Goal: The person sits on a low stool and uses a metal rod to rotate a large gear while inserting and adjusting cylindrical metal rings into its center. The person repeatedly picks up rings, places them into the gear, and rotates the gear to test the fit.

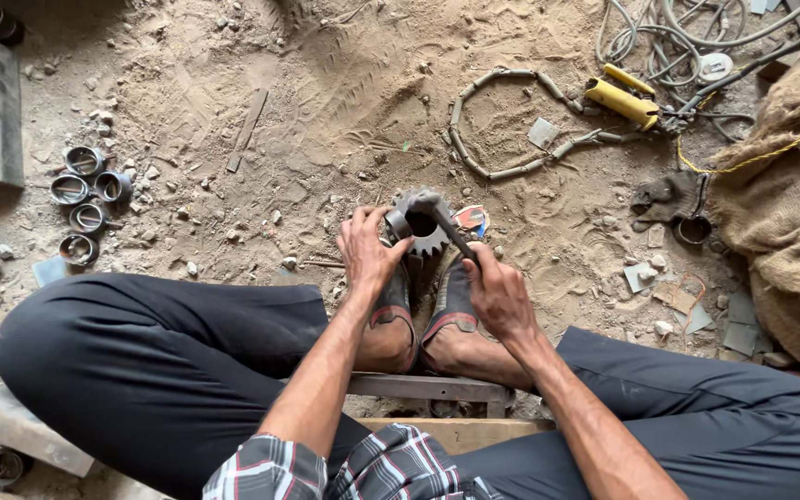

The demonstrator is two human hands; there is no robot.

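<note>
Gripping the gear (421, 225) upright on the sandy floor (326, 102) between your feet, your left hand (369, 252) clasps its rim while your right hand (497, 294) pinches a metal tool (453, 231); it looks heavy, rigid, so hold the toothed edge.

Dull grey metal on the toothed gear (423, 225), rough-cast and matt, gripped by the left hand (369, 252). The right hand (497, 292) holds a dark steel tool (451, 231), faintly shiny. Loose, gritty sand covers the ground (326, 111). Coarse woven burlap on the sack (784, 185); glossy yellow plastic on the handle (622, 100); smooth metal rings (85, 190).
</note>
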